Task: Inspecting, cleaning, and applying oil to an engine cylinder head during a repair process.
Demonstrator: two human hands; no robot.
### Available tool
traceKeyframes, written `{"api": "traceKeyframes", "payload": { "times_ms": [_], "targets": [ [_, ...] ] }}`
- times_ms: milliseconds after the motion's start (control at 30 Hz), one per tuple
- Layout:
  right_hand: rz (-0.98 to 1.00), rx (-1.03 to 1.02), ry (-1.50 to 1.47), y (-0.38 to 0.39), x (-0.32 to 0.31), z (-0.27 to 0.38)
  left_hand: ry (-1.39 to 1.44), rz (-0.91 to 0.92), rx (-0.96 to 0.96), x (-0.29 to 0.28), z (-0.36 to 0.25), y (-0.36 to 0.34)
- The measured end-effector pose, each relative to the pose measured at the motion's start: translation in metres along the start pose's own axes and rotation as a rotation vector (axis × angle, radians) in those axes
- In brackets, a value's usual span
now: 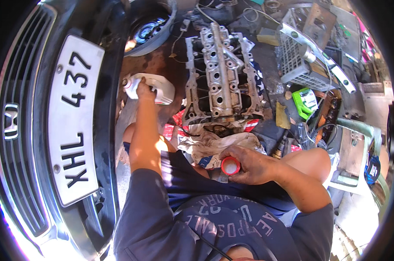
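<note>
From my remote view, I have the left hand (145,90) clamped on the white jug (165,88), left of the metal engine part (216,69); what the jug rests on, I cannot tell. My right hand (254,166) is wrapped around a red-rimmed cup (231,166), whitish inside, near the stained cloth (205,145).

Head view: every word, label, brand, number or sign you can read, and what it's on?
I won't copy wording; places only.
Car plate: large black letters and numbers on white, readable.
Grille badge: shiny metal emblem, clear.
Dark shirt: pale lettering, partly readable.
Green pack: white label, too small to read.
White jug in left hand: no print readable.
</note>
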State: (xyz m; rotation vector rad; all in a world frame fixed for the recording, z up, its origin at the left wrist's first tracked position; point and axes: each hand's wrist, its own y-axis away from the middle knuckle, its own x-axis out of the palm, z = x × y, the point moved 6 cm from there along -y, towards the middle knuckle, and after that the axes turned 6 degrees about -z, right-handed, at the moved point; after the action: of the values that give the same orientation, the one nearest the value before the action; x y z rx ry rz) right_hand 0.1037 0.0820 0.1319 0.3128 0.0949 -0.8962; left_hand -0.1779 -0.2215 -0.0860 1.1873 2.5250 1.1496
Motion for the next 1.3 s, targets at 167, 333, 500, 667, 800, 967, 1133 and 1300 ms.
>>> {"api": "traceKeyframes", "payload": {
  "times_ms": [167,333,500,667,800,967,1133,1300],
  "targets": [
    [0.003,0.002,0.136,-0.009,-0.001,-0.002,-0.117,-0.030,0.222,-0.031,-0.015,0.008],
    [-0.099,-0.087,0.235,-0.019,-0.014,0.002,-0.478,-0.108,0.422,-0.052,-0.032,0.025],
    [-0.352,-0.101,0.221,-0.030,-0.039,0.002,-0.607,0.064,0.601,-0.044,-0.044,0.075],
    [-0.444,-0.179,0.271,-0.046,-0.061,0.001,-0.664,0.192,0.639,-0.038,-0.071,0.134],
    [-0.515,-0.273,0.328,-0.059,-0.076,0.004,-0.726,0.317,0.707,-0.017,-0.103,0.203],
    [-0.599,-0.302,0.240,-0.067,-0.085,0.015,-0.898,0.394,0.692,-0.004,-0.130,0.274],
    [-0.583,-0.314,-0.008,-0.067,-0.088,0.023,-1.074,0.489,0.672,0.009,-0.145,0.338],
    [-0.635,-0.389,0.054,-0.056,-0.096,0.029,-1.097,0.655,0.613,0.024,-0.139,0.379]
  ]
}}
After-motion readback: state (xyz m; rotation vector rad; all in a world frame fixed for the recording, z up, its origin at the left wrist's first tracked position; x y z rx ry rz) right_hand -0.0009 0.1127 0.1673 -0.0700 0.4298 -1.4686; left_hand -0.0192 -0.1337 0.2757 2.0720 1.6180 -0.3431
